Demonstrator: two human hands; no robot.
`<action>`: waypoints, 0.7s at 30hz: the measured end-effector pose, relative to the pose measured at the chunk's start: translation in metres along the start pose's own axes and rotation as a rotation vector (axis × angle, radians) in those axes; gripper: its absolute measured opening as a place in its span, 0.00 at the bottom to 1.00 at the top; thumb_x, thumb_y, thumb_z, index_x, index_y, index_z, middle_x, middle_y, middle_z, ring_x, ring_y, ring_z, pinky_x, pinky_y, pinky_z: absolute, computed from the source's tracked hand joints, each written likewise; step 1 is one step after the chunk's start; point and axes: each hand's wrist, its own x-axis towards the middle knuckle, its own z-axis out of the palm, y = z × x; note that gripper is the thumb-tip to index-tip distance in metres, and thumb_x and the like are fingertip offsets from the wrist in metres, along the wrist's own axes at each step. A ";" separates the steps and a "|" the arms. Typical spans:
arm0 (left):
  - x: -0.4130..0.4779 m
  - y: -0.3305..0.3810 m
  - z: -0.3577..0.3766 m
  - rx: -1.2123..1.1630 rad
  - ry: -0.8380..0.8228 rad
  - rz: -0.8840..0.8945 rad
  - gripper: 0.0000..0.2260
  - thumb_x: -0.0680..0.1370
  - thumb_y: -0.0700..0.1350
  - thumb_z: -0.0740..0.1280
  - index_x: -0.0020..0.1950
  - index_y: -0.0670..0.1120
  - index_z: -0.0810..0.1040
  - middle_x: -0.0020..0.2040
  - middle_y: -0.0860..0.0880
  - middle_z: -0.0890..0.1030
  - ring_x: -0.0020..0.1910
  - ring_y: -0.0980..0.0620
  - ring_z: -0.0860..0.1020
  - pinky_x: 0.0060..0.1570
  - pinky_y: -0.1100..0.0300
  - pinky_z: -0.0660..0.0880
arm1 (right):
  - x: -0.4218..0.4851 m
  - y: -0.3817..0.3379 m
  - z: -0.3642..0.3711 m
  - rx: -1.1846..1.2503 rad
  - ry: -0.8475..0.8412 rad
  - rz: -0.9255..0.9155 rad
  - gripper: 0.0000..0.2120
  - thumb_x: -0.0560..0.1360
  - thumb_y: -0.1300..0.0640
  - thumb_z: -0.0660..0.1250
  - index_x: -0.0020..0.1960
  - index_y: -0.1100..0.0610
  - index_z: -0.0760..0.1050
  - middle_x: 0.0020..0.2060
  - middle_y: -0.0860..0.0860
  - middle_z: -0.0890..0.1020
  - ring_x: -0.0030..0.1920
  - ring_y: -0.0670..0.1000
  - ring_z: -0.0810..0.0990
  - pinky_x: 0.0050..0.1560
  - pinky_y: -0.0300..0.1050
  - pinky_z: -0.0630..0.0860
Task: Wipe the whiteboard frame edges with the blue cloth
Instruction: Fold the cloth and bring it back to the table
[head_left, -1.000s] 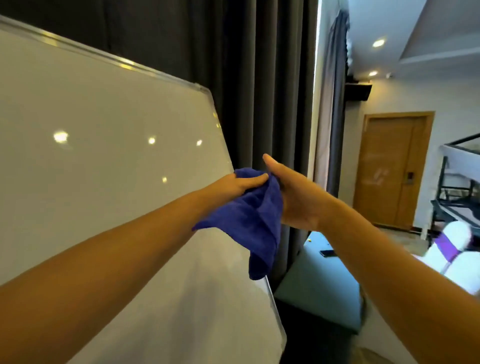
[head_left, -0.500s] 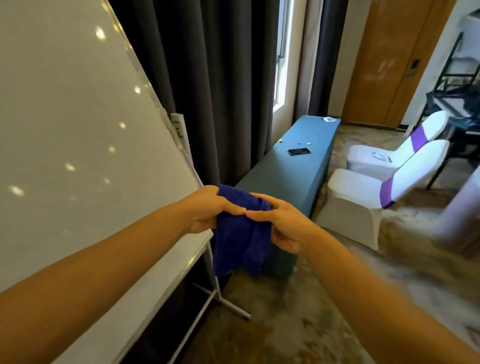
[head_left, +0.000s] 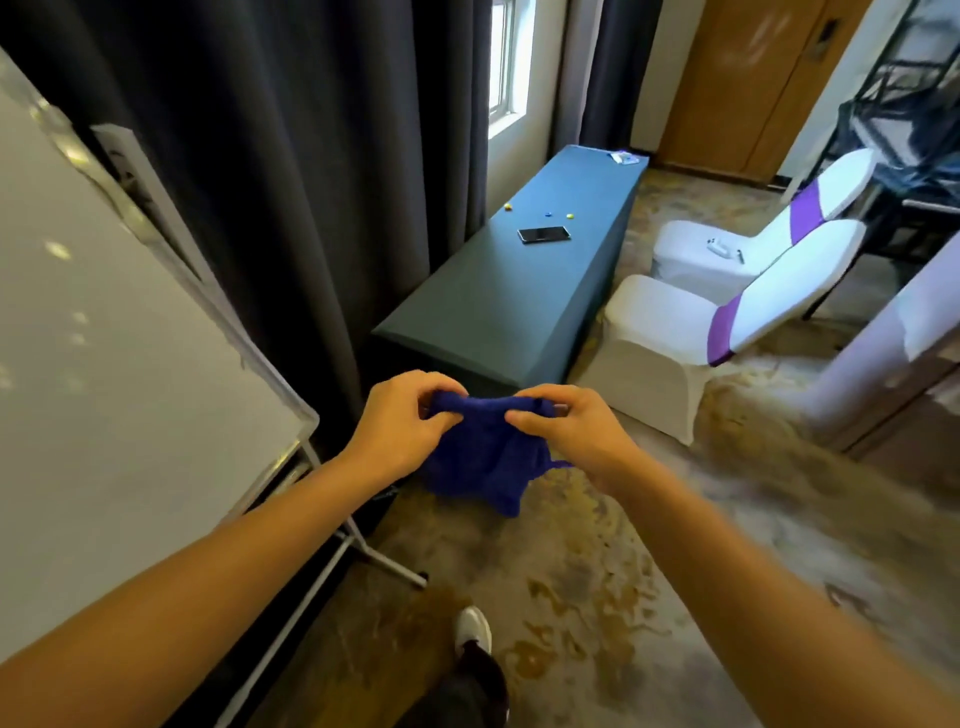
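Observation:
The blue cloth (head_left: 483, 457) hangs bunched between my two hands in mid-air, right of the whiteboard. My left hand (head_left: 405, 426) pinches its upper left edge and my right hand (head_left: 566, 431) pinches the upper right edge. The whiteboard (head_left: 104, 364) fills the left side, tilted, with its silver frame edge (head_left: 249, 348) running down to a rounded lower right corner (head_left: 309, 415). The cloth is apart from the frame, a short way right of that corner.
The board's metal stand leg (head_left: 384, 561) reaches onto the floor below my left arm. A long green-covered table (head_left: 467, 312) with a phone (head_left: 544, 234) stands ahead by dark curtains (head_left: 291, 182). Two white covered chairs (head_left: 675, 332) stand to the right. My shoe (head_left: 472, 631) is on the patterned floor.
My view has tipped downward and the hands have come away from the board's right edge, lowering the cloth. Both hands now hold its top edge spread apart in front of me.

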 end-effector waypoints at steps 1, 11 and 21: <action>0.018 -0.008 0.008 -0.014 0.027 0.021 0.11 0.71 0.39 0.74 0.46 0.54 0.83 0.47 0.51 0.80 0.46 0.55 0.80 0.46 0.58 0.78 | 0.019 0.006 -0.006 0.055 0.001 0.027 0.04 0.74 0.58 0.73 0.47 0.51 0.84 0.41 0.52 0.87 0.44 0.51 0.85 0.42 0.43 0.81; 0.185 -0.111 0.112 -0.611 0.087 -0.445 0.03 0.80 0.49 0.64 0.46 0.54 0.74 0.44 0.51 0.81 0.43 0.56 0.80 0.41 0.59 0.77 | 0.225 0.060 -0.023 0.457 -0.013 0.494 0.10 0.77 0.56 0.69 0.57 0.59 0.76 0.53 0.57 0.84 0.52 0.56 0.83 0.54 0.53 0.79; 0.279 -0.173 0.159 -0.502 0.239 -0.755 0.02 0.81 0.46 0.61 0.50 0.49 0.72 0.44 0.55 0.77 0.41 0.60 0.75 0.35 0.64 0.71 | 0.365 0.090 -0.057 0.348 -0.040 0.705 0.29 0.68 0.73 0.73 0.65 0.57 0.73 0.57 0.63 0.81 0.56 0.65 0.81 0.59 0.67 0.76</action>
